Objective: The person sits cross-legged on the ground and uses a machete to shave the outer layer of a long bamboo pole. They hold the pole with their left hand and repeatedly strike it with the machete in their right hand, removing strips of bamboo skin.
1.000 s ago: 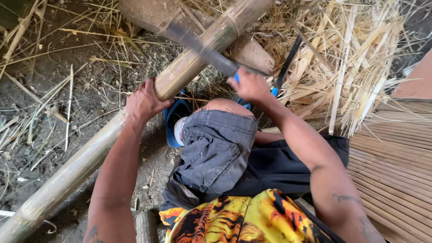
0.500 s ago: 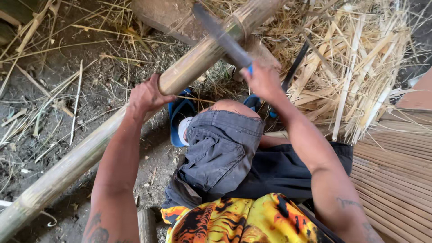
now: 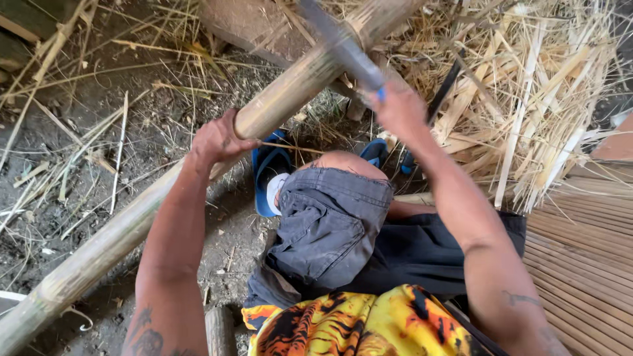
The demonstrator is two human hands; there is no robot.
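A long thick bamboo pole (image 3: 125,231) runs diagonally from the lower left to the upper right, over a wooden block (image 3: 264,26). My left hand (image 3: 217,140) grips the pole from above near its middle. My right hand (image 3: 399,109) is shut on the blue handle of a long dark blade (image 3: 339,46), which lies raised across the pole's upper end. My bent knee in grey shorts (image 3: 330,217) sits between the two arms.
A heap of split bamboo strips and shavings (image 3: 527,99) lies at the right. Blue sandals (image 3: 269,175) are on the dirt beneath my knee. A woven slat mat (image 3: 587,264) covers the lower right. Loose straw litters the ground at the left.
My right hand has lifted the blade up and to the right along the pole. The left hand has kept its grip on the pole.
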